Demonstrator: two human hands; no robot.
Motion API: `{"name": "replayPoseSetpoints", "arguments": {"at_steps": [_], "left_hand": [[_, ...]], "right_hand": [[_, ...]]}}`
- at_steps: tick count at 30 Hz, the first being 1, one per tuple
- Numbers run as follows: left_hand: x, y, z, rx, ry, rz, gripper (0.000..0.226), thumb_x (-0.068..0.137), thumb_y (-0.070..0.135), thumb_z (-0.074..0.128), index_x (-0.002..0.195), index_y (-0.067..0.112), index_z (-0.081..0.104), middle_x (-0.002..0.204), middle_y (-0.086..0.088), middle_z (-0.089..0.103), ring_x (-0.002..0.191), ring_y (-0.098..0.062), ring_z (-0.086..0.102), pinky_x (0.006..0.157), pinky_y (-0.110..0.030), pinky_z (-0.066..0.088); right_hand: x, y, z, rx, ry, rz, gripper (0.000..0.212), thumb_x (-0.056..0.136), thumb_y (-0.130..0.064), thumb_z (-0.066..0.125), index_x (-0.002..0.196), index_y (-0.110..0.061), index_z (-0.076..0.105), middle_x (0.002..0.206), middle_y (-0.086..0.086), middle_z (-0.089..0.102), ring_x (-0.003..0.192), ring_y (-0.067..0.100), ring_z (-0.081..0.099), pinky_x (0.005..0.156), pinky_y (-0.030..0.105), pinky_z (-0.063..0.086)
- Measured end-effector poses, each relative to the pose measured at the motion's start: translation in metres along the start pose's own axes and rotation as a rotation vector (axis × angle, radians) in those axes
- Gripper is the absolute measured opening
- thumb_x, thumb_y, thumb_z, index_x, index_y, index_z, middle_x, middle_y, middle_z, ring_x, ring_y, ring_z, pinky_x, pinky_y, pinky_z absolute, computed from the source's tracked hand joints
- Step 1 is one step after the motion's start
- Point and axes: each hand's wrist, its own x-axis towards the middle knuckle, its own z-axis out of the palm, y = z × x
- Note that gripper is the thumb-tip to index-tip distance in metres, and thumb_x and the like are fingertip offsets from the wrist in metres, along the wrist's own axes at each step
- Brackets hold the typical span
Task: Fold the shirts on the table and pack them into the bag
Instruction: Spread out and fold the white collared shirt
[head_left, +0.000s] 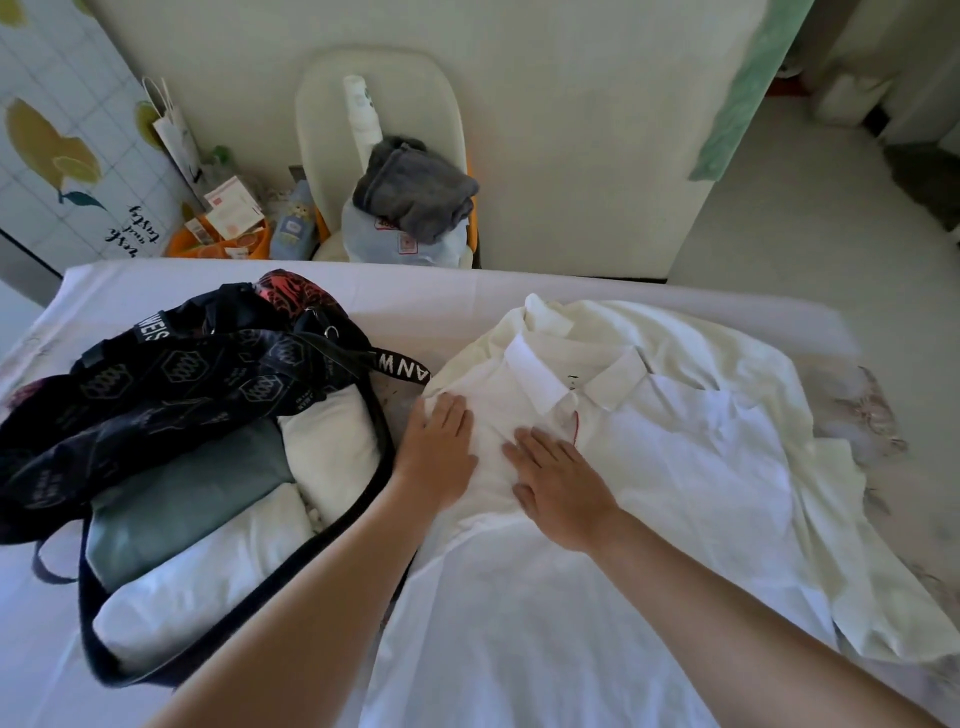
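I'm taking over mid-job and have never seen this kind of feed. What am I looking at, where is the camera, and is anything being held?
There is no machine here: a person works with bare hands, and the single picture comes from a wide-angle camera on their head, looking down. The left hand and right hand lie flat, palms down, on a white collared shirt spread on the table. Neither hand grips anything. A cream shirt lies beneath the white one. To the left sits an open black bag, already holding a folded grey-green garment and folded white pieces.
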Motion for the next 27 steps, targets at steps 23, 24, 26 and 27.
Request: {"name": "replayPoseSetpoints", "arguments": {"at_steps": [23,24,26,27], "left_hand": [[-0.268,0.291,0.016,-0.854,0.023,0.212,0.035,0.096,0.034,0.052,0.131,0.031,0.056,0.139,0.011,0.045,0.132,-0.012,0.035,0.110,-0.031,0.033],[-0.276,0.295,0.020,-0.823,0.021,0.230,0.036,0.096,0.034,0.052,0.132,0.031,0.055,0.141,0.011,0.043,0.134,-0.012,0.033,0.111,-0.032,0.031],[-0.289,0.301,0.023,-0.802,0.009,0.250,0.038,0.095,0.036,0.054,0.133,0.031,0.054,0.142,0.011,0.041,0.135,-0.012,0.031,0.112,-0.033,0.030],[-0.293,0.303,0.022,-0.810,0.008,0.255,0.040,0.094,0.038,0.056,0.133,0.031,0.054,0.141,0.011,0.043,0.133,-0.012,0.033,0.111,-0.032,0.031]], "right_hand": [[-0.435,-0.031,0.030,0.428,0.059,1.069,0.052,0.092,-0.024,0.056,0.141,-0.018,0.042,0.134,0.006,0.047,0.117,0.028,0.054,0.091,0.036,0.045],[-0.441,-0.036,0.032,0.419,0.058,1.113,0.045,0.093,-0.027,0.056,0.135,-0.018,0.045,0.128,0.005,0.052,0.112,0.027,0.057,0.083,0.034,0.043],[-0.447,-0.045,0.034,0.404,0.059,1.179,0.027,0.094,-0.029,0.053,0.119,-0.018,0.056,0.115,0.002,0.062,0.104,0.025,0.062,0.075,0.033,0.036],[-0.449,-0.048,0.034,0.396,0.059,1.173,0.020,0.095,-0.028,0.051,0.110,-0.018,0.060,0.108,0.002,0.064,0.102,0.026,0.062,0.076,0.034,0.036]]}}
